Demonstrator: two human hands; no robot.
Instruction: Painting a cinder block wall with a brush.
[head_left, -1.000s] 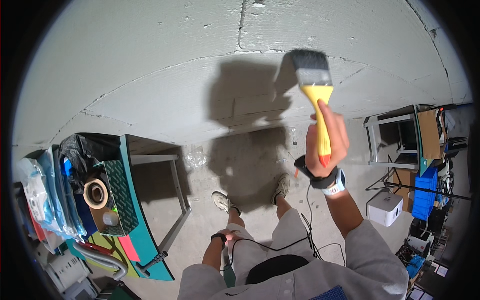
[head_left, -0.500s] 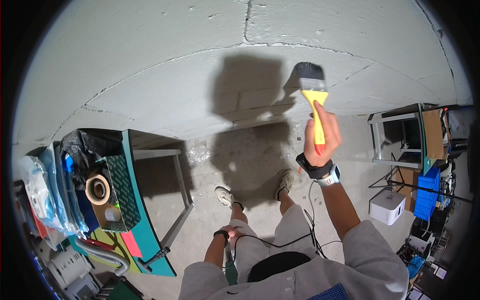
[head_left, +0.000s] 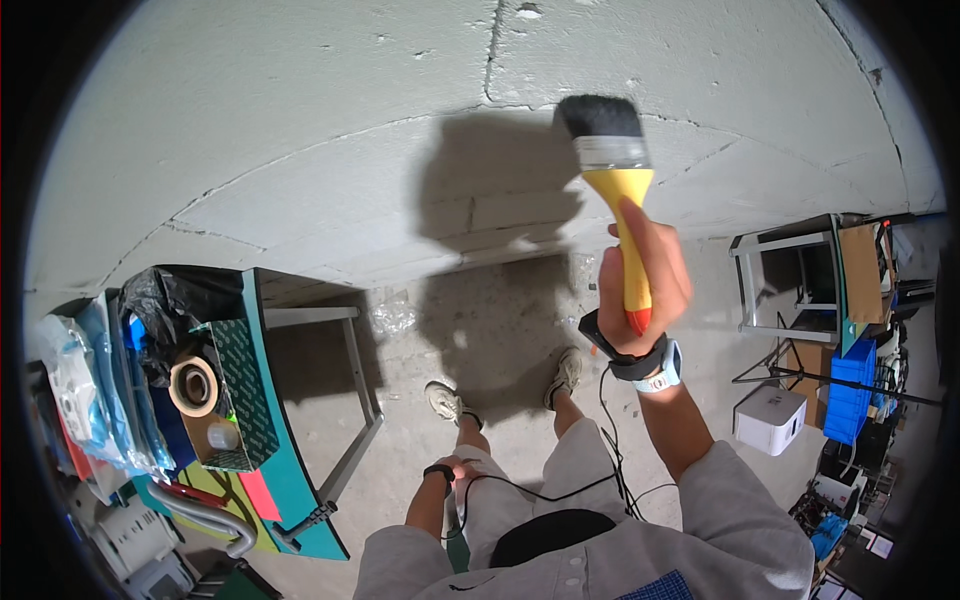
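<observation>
My right hand (head_left: 650, 270) is wrapped round the yellow handle of a wide paintbrush (head_left: 618, 182), whose end is red. Its metal band and black bristles point up, over the pale painted wall (head_left: 330, 190). The bristles lean to the left and look to be against the wall near a crack line. A black band and a pale watch-like device sit on my right wrist. My left hand (head_left: 463, 468) hangs low and rests against the thigh of my shorts, fingers loosely stretched and partly hidden, a black cable beside it.
At left, a teal-edged table (head_left: 300, 500) holds an open box (head_left: 245, 400) with tape rolls, plastic bags and a grey hose. A white box (head_left: 770, 418), a blue crate (head_left: 852, 392), a tripod and a metal-framed table (head_left: 790, 280) stand at right. Black cables hang by my legs.
My right hand has come nearer to me and the paintbrush looks larger. Its bristles have shifted up and slightly left on the wall. My left hand has stayed at the thigh.
</observation>
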